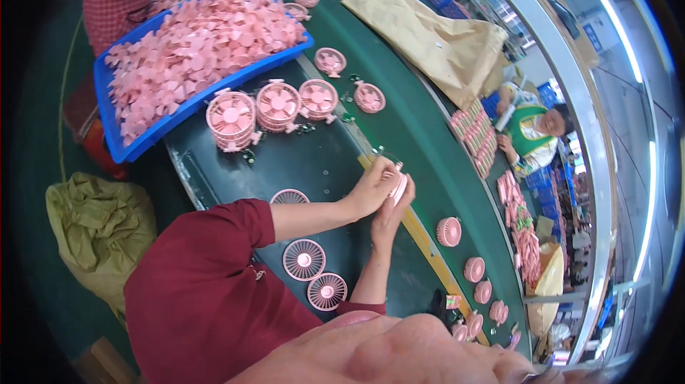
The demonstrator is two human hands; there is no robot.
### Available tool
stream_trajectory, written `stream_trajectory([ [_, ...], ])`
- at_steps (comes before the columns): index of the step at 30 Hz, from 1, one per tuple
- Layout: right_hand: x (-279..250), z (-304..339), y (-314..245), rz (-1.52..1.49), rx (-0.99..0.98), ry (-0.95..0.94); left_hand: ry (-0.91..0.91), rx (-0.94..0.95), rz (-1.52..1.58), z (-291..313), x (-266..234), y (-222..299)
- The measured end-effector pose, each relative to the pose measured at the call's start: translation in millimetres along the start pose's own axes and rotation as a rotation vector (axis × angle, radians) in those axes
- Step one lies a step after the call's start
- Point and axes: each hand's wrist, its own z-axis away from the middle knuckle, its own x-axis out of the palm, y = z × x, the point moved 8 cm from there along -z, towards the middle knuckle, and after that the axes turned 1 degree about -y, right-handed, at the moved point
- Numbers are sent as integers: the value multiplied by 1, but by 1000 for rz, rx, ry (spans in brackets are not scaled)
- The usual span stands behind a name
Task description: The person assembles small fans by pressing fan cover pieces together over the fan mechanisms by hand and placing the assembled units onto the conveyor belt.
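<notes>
My left hand (pixel 374 188) and my right hand (pixel 394 214) meet over the dark bench beside the belt. Between them is a pink round fan housing (pixel 400 187), seen nearly edge-on, with the fingers of both hands closed around it. Part of it is hidden by the fingers. A small green circuit board (pixel 378 150) shows just beyond the left fingertips. Below my left forearm lie pink slotted fan grilles (pixel 304 260), and another grille (pixel 290 197) is partly covered by that arm. Stacked pink fan housings with blades (pixel 231 120) stand farther up the bench.
A blue crate (pixel 207 102) heaped with pink fan blades stands at upper left. The green conveyor belt (pixel 428 148) carries scattered pink fan housings (pixel 449 232). Across it, a person in a green apron (pixel 531 130) works beside piled pink parts. An olive sack (pixel 100 230) sits at left.
</notes>
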Motion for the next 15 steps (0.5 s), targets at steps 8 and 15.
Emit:
stream_trajectory([
  [8,7,2,3,-109,43,-26,29,81,-156,-2,-6,3],
  [15,8,2,-8,-111,29,-38,67,259,-303,6,-6,17],
])
